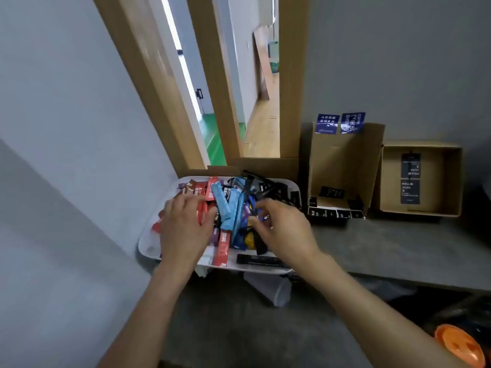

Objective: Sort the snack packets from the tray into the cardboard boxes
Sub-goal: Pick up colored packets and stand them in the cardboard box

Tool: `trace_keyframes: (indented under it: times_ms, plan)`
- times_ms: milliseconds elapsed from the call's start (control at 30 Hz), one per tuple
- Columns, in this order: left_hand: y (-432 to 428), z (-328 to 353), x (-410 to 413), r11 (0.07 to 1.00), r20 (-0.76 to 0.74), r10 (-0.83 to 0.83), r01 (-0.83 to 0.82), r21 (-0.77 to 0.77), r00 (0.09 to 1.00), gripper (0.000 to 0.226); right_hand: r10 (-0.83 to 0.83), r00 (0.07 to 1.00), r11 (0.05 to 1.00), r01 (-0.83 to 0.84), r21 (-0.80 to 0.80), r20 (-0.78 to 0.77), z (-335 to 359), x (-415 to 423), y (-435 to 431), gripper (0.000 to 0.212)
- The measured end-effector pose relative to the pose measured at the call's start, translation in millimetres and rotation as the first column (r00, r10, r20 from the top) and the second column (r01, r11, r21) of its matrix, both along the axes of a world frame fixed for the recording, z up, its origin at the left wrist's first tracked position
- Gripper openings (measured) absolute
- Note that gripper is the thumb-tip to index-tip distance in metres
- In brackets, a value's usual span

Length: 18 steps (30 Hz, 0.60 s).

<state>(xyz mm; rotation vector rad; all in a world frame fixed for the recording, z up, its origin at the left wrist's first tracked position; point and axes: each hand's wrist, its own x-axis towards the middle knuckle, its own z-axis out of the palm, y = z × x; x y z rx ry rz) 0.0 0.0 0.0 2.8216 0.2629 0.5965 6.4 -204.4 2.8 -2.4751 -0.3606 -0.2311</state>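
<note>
From the head camera I see my left hand (183, 227) lying with relaxed, fairly straight fingers on the red packets (210, 188) at the left of the white tray (148, 251), mid-frame. My right hand (284, 229) curls its fingers into the blue and black ones beside it, and I cannot tell whether it pinches any. I judge the sorting barely begun: the snack packets (225, 208) heap the tray, and only a few black ones lie in the tall box (342, 160) and the low box (451, 181) at right.
</note>
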Motion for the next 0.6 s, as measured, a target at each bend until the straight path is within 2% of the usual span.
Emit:
trace_keyframes:
  times_ms: [67, 133, 233, 367, 500, 600]
  plan:
    - [20.3, -1.6, 19.7, 0.992, -0.024, 0.125, -0.124, 0.035, 0.992, 0.057, -0.072, 0.991, 0.995, 0.065, -0.070, -0.108, 4.6, 25.5, 25.9, 0.060]
    - [41.2, -2.1, 42.1, 0.974, -0.177, 0.226, -0.227, 0.014, 0.958, 0.075, -0.118, 0.965, 0.979, 0.073, -0.192, -0.233, 9.6, 48.1, 53.2, 0.078]
    - [52.3, -11.1, 66.8, 0.965, -0.380, 0.215, -0.254, -0.056, 0.900, 0.099, -0.154, 0.928, 0.970, 0.076, -0.232, -0.339, 2.5, 65.8, 84.3, 0.087]
    - [55.2, -22.1, 84.5, 0.976, -0.427, 0.150, -0.202, -0.078, 0.892, 0.109, -0.189, 0.915, 0.973, 0.126, -0.194, -0.357, -9.3, 73.9, 99.6, 0.074]
    - [53.2, -28.3, 88.3, 0.971, -0.470, 0.135, -0.210, -0.110, 0.872, 0.120, -0.217, 0.902, 0.975, 0.180, -0.133, -0.372, -15.0, 75.2, 97.1, 0.052]
    - [49.7, -30.9, 89.8, 0.975, -0.468, 0.130, -0.199, -0.101, 0.874, 0.112, -0.229, 0.889, 0.973, 0.210, -0.091, -0.397, -16.5, 75.9, 96.4, 0.045]
